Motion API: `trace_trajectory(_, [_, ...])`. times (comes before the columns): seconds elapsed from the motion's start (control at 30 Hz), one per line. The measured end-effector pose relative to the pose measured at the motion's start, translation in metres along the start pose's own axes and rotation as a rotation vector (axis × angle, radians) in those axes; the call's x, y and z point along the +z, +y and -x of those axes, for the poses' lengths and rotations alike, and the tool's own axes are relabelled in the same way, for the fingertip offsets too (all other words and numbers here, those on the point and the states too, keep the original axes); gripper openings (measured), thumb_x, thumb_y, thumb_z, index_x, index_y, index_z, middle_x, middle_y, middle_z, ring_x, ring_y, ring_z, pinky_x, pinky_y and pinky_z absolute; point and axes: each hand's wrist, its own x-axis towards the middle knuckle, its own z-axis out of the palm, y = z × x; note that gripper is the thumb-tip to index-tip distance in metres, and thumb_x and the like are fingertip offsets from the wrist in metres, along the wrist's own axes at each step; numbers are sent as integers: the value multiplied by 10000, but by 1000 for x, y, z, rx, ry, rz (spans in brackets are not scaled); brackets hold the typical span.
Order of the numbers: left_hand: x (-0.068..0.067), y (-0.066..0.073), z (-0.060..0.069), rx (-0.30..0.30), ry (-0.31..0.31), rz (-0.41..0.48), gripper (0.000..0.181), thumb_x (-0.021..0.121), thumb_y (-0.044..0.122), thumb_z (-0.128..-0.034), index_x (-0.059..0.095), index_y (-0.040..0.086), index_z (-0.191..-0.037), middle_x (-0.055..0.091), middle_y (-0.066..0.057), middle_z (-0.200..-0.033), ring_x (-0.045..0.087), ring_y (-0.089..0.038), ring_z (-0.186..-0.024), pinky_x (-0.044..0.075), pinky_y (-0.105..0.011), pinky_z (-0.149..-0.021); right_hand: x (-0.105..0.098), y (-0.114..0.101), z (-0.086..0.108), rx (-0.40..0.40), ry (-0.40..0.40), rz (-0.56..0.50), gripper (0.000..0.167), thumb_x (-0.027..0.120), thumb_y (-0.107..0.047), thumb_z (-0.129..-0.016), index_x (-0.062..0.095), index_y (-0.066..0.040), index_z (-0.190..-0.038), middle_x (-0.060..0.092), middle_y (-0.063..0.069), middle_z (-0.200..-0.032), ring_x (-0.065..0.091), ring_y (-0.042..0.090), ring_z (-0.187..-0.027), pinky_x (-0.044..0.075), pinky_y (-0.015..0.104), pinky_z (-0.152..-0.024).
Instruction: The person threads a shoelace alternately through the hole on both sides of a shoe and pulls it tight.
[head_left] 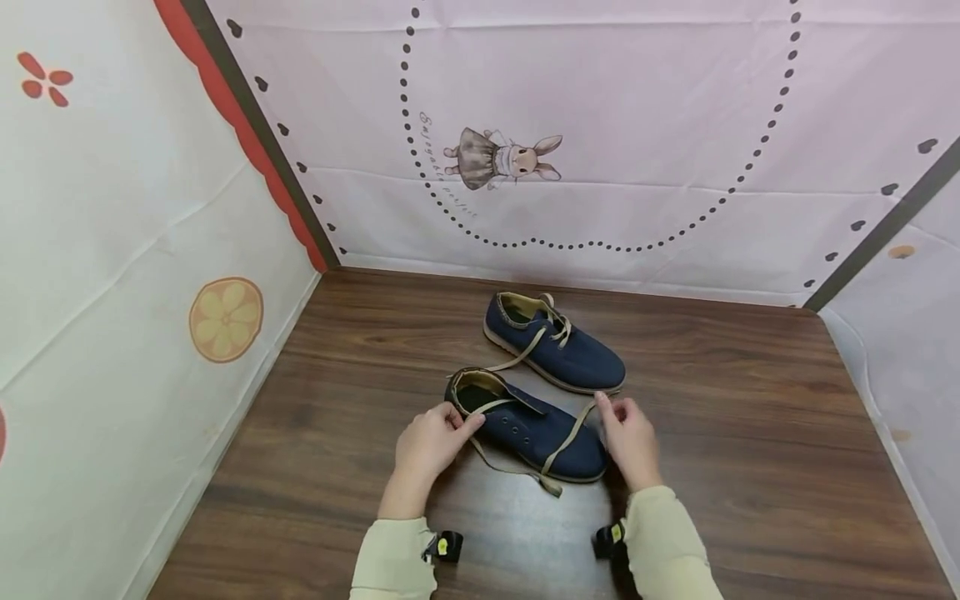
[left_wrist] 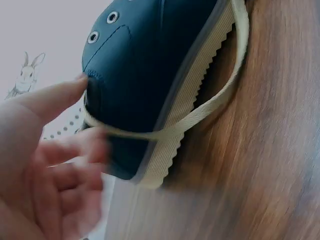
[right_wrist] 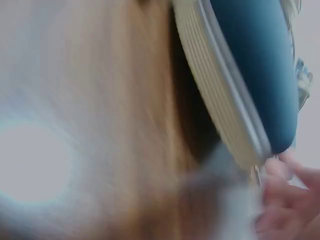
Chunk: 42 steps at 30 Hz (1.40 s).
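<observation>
A navy shoe (head_left: 555,442) with a pale sole lies toe right on the floor, its tan lace (head_left: 573,433) loose across it. At its heel is my left hand (head_left: 431,446). In the left wrist view, the thumb of that hand (left_wrist: 45,145) is at the heel, apart from its bent fingers, and the lace (left_wrist: 172,132) runs past the gap between them. Near the toe my right hand (head_left: 632,442) pinches the lace between thumb and finger. The right wrist view shows the fingers of this hand (right_wrist: 287,200) beside the toe, partly blurred.
A second navy shoe (head_left: 573,354), laced, lies just behind the first on the wooden floor (head_left: 360,417). Printed cloth walls stand at the back (head_left: 637,100), the left (head_left: 112,208) and the right (head_left: 915,308).
</observation>
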Motion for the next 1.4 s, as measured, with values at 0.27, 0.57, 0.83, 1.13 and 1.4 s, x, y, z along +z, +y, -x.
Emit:
trace_trajectory(0.27, [16, 22, -10, 278, 242, -188, 288, 614, 416, -874, 722, 162, -958, 503, -51, -902, 412, -252, -836, 341, -381, -694, 5, 0, -22, 117, -182, 187, 399, 574, -394, -867, 528, -115, -586, 426, -36, -537, 401, 143, -497, 335, 281, -488])
trace_trajectory(0.57, [7, 22, -18, 159, 190, 648, 215, 501, 165, -965, 592, -7, -875, 618, -104, -899, 538, -229, -903, 407, -371, -845, -22, -13, -14, 89, -135, -680, 127, 392, 47, -913, 509, 88, -939, 599, 67, -695, 596, 109, -618, 497, 275, -624])
trace_trajectory(0.83, [-21, 16, -18, 45, 362, 1517, 322, 526, 129, -944, 520, 107, -622, 655, -17, -902, 572, -161, -945, 311, -333, -940, -41, -36, -6, 60, -319, -791, 340, 422, -266, -994, 476, -90, -708, 287, -56, -495, 276, 70, -391, 327, 234, -436])
trace_trajectory(1.13, [-21, 10, -10, 268, 186, 1315, 138, 535, 1, -909, 464, 62, -808, 383, 69, -501, 296, -32, -419, 240, -180, -410, -25, -34, 4, -85, -656, -708, 157, 420, -71, -977, 521, 25, -1050, 552, 21, -727, 561, 105, -595, 492, 259, -575])
trace_trajectory(1.4, [5, 14, -2, 299, -205, 418, 150, 653, 333, -865, 713, 196, -884, 583, 109, -686, 454, -35, -579, 383, -220, -537, 2, -37, 19, -57, -827, -533, 204, 498, -87, -957, 492, 83, -1070, 654, 102, -806, 640, 142, -617, 440, 226, -493])
